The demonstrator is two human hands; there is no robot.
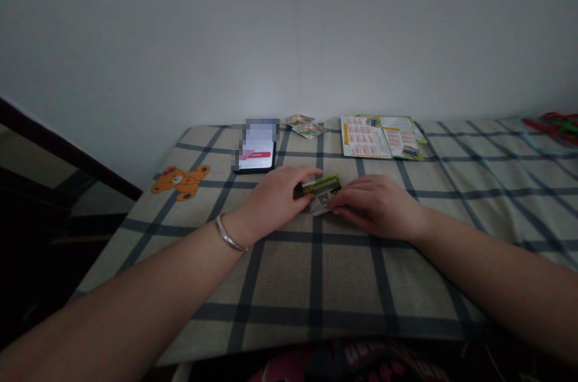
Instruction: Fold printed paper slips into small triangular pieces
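In the middle of the checked tablecloth, both hands are on a small printed card [322, 194] with a green band and a square code on a pale face. My left hand [282, 189], a silver bangle at its wrist, pinches the card's left end between thumb and fingers. From the other side, the fingers of my right hand [377, 204] close on its right edge and cover that corner. Whether it is one card or a thin stack, I cannot tell.
Behind my left hand lies a phone [258, 153] with its screen lit. Several small cards [307, 128] rest near the wall, left of an open printed leaflet [379, 137]. An orange bear cutout [180, 182] is at the left; red and green cords [557, 126] are far right.
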